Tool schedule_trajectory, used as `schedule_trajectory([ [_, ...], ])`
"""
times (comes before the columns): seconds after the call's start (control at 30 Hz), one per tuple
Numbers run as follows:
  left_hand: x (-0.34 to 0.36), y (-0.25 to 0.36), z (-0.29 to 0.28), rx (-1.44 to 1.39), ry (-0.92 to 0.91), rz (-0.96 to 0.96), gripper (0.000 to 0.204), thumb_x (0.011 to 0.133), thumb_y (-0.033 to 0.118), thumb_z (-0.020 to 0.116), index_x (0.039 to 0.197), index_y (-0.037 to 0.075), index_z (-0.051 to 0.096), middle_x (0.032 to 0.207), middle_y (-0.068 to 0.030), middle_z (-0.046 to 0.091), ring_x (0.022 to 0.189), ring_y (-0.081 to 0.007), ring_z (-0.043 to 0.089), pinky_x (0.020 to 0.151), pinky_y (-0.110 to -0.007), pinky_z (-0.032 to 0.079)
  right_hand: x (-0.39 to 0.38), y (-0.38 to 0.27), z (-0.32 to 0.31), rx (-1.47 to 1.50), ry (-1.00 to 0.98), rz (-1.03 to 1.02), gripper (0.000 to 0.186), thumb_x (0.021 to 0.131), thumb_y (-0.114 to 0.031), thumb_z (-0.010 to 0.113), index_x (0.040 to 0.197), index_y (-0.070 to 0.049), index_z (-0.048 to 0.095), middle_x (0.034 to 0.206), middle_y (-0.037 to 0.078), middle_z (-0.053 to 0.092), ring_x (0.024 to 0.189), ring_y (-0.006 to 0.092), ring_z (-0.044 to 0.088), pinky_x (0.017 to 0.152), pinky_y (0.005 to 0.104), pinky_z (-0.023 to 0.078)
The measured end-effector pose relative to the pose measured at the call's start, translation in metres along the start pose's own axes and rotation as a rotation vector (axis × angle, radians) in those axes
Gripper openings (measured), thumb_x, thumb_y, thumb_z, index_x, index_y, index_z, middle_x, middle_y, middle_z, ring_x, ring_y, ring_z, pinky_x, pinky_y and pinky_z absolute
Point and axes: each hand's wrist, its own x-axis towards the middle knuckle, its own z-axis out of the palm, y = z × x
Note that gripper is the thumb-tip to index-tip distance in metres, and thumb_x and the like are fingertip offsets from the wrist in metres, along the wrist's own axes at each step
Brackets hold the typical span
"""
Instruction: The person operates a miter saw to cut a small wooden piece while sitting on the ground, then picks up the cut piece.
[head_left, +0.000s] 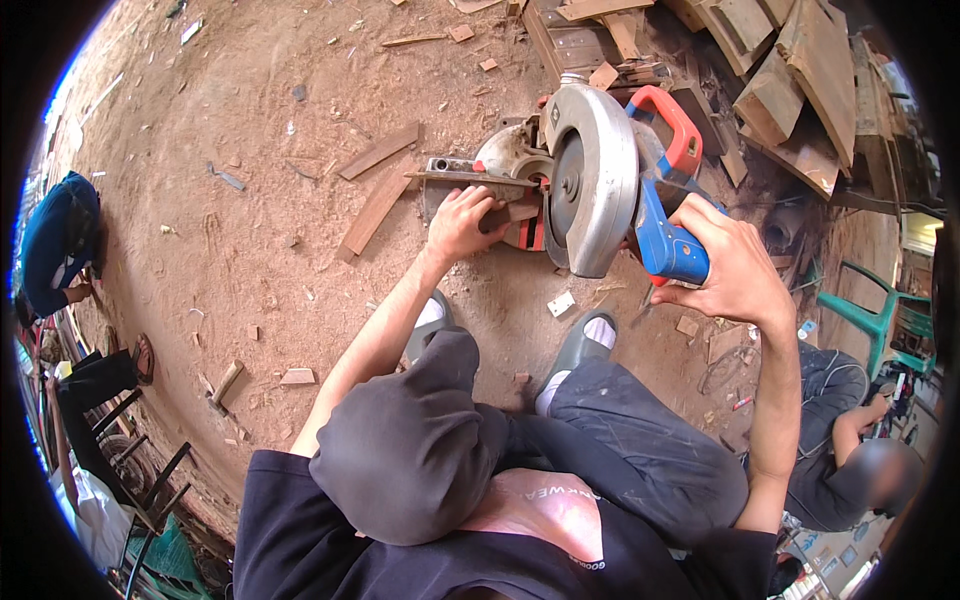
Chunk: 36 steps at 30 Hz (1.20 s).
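A miter saw (pixel 618 185) with a grey metal blade guard stands on the dirt floor before me, its head raised. My right hand (pixel 735 262) is wrapped round the saw's blue handle (pixel 672 240). A second, red handle (pixel 672 125) arches over the far side of the head. My left hand (pixel 463 222) lies at the left of the saw base, against the metal fence (pixel 470 178). Its curled fingers press on a short brown piece of wood (pixel 518 210), left of the blade. Part of that piece is hidden by the fingers.
Wood strips (pixel 378 210) lie left of the saw, and a hammer (pixel 226 383) is nearer me. Boards and offcuts (pixel 790 100) are piled at the far right. A green chair (pixel 865 310) and a seated person (pixel 845 470) are at the right; another person (pixel 60 245) bends at the left.
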Motion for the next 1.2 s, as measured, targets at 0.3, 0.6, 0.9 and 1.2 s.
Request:
schedule_trajectory([
  [0.3,0.001,0.007,0.011,0.058,0.033,-0.038,0.035,0.080,0.034,0.089,0.103,0.012,0.074,0.102,-0.0055,0.066,0.099,-0.0250,0.067,0.088,-0.039,0.051,-0.003,-0.003,0.001,0.011,0.079,0.031,0.058,0.064,-0.029,0.098,0.107,-0.008,0.066,0.106,0.010,0.067,0.097,0.0387,0.070,0.077,0.0483,0.054],
  [0.6,-0.042,0.045,0.025,-0.169,-0.303,0.463,0.048,0.080,0.033,0.088,0.120,0.010,0.076,0.111,-0.0059,0.067,0.109,-0.0244,0.064,0.098,-0.038,0.052,-0.004,-0.002,0.006,0.020,0.127,0.030,0.057,0.063,-0.027,0.097,0.106,-0.009,0.066,0.104,0.009,0.067,0.095,0.0379,0.070,0.077,0.0481,0.054],
  [0.9,-0.058,0.064,-0.012,-0.246,-0.122,-0.147,0.043,0.081,0.029,0.092,0.119,0.015,0.076,0.107,-0.0039,0.069,0.089,-0.0231,0.075,0.074,-0.039,0.063,-0.004,-0.002,0.007,-0.007,0.109,0.054,0.057,0.065,-0.029,0.097,0.108,-0.009,0.065,0.105,0.009,0.066,0.094,0.0379,0.070,0.077,0.0488,0.054],
  [1.2,-0.098,0.046,-0.050,-0.280,-0.231,-0.368,0.043,0.081,0.024,0.092,0.118,0.012,0.075,0.110,-0.0080,0.068,0.097,-0.0276,0.074,0.084,-0.039,0.062,-0.002,-0.001,0.005,-0.002,0.096,0.034,0.063,0.063,-0.027,0.098,0.112,-0.010,0.062,0.108,0.008,0.066,0.096,0.0376,0.071,0.076,0.0491,0.054],
])
